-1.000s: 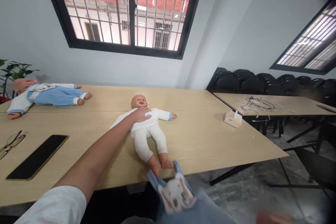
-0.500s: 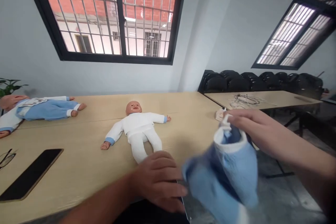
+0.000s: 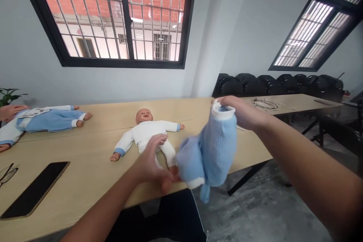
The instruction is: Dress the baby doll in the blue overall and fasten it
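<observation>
A pair of light blue doll trousers (image 3: 219,147) with white cuffs dangles from my right hand (image 3: 236,109), whose fingers close on one white-edged leg opening. The lower part hangs over the table's front edge. My left hand (image 3: 154,159) is held open above the legs of a baby doll (image 3: 146,130), thumb and fingers apart, with nothing in it. The doll lies on its back in a white outfit with blue cuffs, arms spread. Its bare feet are near the front edge, partly hidden by my left hand.
On the wooden table (image 3: 93,170) lie a black phone (image 3: 36,189) and glasses (image 3: 8,174) at the left. Another doll (image 3: 53,119) in blue trousers lies at the back left. Cables (image 3: 265,104) rest on a second table at the right, with stacked black chairs (image 3: 255,85) behind.
My right hand has moved left and up with the trousers, bringing them closer to the doll. My left hand has shifted left and up over the doll's legs, its fingers now spread.
</observation>
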### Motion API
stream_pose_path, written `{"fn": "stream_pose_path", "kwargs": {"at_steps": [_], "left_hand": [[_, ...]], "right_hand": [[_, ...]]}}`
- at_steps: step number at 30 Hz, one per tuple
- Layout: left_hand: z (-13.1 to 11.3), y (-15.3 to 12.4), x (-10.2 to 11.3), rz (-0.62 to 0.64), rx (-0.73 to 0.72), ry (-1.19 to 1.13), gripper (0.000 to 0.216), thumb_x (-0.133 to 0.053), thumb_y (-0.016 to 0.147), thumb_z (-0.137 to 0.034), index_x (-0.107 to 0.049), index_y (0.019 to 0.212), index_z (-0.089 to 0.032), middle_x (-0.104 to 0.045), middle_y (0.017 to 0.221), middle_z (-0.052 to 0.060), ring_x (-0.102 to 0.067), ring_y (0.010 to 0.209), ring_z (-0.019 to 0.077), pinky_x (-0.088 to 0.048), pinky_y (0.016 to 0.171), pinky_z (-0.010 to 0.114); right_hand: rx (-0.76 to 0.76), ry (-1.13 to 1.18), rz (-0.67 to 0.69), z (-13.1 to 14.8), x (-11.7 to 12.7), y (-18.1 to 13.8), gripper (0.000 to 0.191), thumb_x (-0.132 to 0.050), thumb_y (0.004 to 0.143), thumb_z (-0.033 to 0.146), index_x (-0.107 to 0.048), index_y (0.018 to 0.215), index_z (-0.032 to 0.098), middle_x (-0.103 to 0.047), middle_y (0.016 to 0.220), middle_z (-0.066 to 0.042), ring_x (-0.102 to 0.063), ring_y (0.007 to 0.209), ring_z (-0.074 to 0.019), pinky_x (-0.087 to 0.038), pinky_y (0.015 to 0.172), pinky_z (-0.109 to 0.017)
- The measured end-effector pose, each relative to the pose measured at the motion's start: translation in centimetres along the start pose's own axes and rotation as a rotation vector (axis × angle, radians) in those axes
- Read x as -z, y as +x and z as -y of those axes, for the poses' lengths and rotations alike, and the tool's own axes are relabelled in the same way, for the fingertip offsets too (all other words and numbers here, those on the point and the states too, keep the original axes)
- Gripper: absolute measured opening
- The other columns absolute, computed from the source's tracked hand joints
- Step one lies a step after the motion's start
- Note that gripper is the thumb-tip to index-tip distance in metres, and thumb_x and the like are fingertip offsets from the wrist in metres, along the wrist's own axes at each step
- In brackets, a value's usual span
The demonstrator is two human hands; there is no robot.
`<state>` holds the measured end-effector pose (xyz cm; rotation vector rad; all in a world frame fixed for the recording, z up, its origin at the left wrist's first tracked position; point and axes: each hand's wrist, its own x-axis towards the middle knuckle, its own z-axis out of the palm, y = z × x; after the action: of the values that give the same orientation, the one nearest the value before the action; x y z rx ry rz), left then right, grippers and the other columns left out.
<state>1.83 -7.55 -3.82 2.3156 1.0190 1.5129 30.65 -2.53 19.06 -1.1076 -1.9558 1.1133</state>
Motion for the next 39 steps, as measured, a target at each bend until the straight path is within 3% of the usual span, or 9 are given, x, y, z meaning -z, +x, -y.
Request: {"fn": "stream_pose_path", "kwargs": {"at_steps": [2,6,13,20,23,26,30,34,39], "left_hand": [[-0.5,-1.0,-1.7,0.125,-0.089,0.086,0.117,-0.087,0.063,-0.069,-0.033,0.156,-0.024,-0.045,0.155,0.024,-0.052,0.137,0.0419,-0.054,0.104,0.060],[0.0,-2.5,-5.3,0.101,-0.300,0.237,0.060,-0.067,0.096,-0.032,-0.041,0.149,-0.036,-0.061,0.142,0.012,-0.063,0.126,0.0309,-0.057,0.101,0.054],[1.6,-2.2,-5.7,0.011,-0.292,0.308,0.046,-0.064,0.097,-0.033,-0.054,0.141,-0.033,-0.060,0.140,0.013,-0.060,0.126,0.0333,-0.052,0.105,0.056],[4.3,3.4,-0.4,-0.253,0.406,-0.234,0.022,-0.053,0.094,-0.035,-0.066,0.105,-0.021,-0.073,0.101,0.006,-0.068,0.098,0.0243,-0.055,0.092,0.041],[6.2,7.5,2.9,-0.191,0.674,-0.446,0.032,-0.057,0.090,-0.043,-0.067,0.108,-0.019,-0.074,0.095,0.006,-0.069,0.095,0.0240,-0.056,0.087,0.038],[7.0,11.2,6.2,-0.268,0.636,-0.443,0.030,-0.061,0.086,-0.044,-0.068,0.101,-0.018,-0.073,0.090,0.004,-0.067,0.089,0.0212,-0.055,0.084,0.035],[5.5,12.7,10.2,-0.381,0.308,-0.229,0.024,-0.062,0.089,-0.040,-0.067,0.098,-0.019,-0.070,0.094,0.002,-0.065,0.093,0.0193,-0.052,0.088,0.032],[3.0,8.1,11.5,-0.118,0.188,0.057,0.017,-0.062,0.092,-0.035,-0.069,0.100,-0.022,-0.070,0.100,0.003,-0.064,0.097,0.0212,-0.050,0.091,0.034],[0.3,-0.9,10.0,0.622,0.343,0.038,0.030,-0.062,0.093,-0.030,-0.069,0.121,-0.037,-0.073,0.114,0.001,-0.068,0.105,0.0224,-0.054,0.092,0.035]], "right_hand": [[0.005,0.038,0.014,-0.5,-0.4,0.8,0.021,-0.050,0.088,0.029,-0.047,0.069,0.021,-0.041,0.066,0.002,-0.035,0.058,-0.0118,-0.031,0.054,-0.027],[0.029,0.017,0.063,-1.1,-0.8,1.9,0.026,-0.059,0.083,0.037,-0.048,0.065,0.022,-0.041,0.064,0.001,-0.033,0.056,-0.0133,-0.029,0.051,-0.028],[-0.017,0.158,0.062,-1.4,-0.9,2.5,0.025,-0.056,0.082,0.037,-0.043,0.066,0.024,-0.037,0.062,0.002,-0.032,0.054,-0.0139,-0.032,0.050,-0.029],[0.036,-0.038,0.152,-6.2,0.2,5.1,0.031,-0.056,0.087,0.040,-0.045,0.063,0.023,-0.044,0.065,0.001,-0.040,0.058,-0.0147,-0.037,0.055,-0.029],[0.021,-0.201,0.058,-6.8,0.3,8.4,0.033,-0.055,0.091,0.038,-0.048,0.063,0.022,-0.048,0.063,0.001,-0.044,0.057,-0.0139,-0.036,0.055,-0.028],[0.085,-0.309,-0.102,-4.3,-0.3,11.0,0.031,-0.052,0.095,0.037,-0.054,0.069,0.020,-0.050,0.059,0.001,-0.048,0.056,-0.0137,-0.036,0.058,-0.027],[0.343,-0.422,-0.200,-0.1,-1.6,10.7,0.027,-0.051,0.097,0.037,-0.060,0.079,0.019,-0.057,0.067,0.000,-0.052,0.062,-0.0149,-0.036,0.061,-0.027],[0.462,-0.705,0.038,-0.9,-4.6,6.7,0.020,-0.059,0.093,0.035,-0.067,0.081,0.020,-0.063,0.071,-0.001,-0.051,0.061,-0.0154,-0.030,0.059,-0.028],[0.358,-0.805,0.507,-7.0,-10.6,1.6,0.016,-0.063,0.092,0.032,-0.069,0.081,0.023,-0.070,0.077,-0.002,-0.055,0.061,-0.0161,-0.027,0.055,-0.028]]}}
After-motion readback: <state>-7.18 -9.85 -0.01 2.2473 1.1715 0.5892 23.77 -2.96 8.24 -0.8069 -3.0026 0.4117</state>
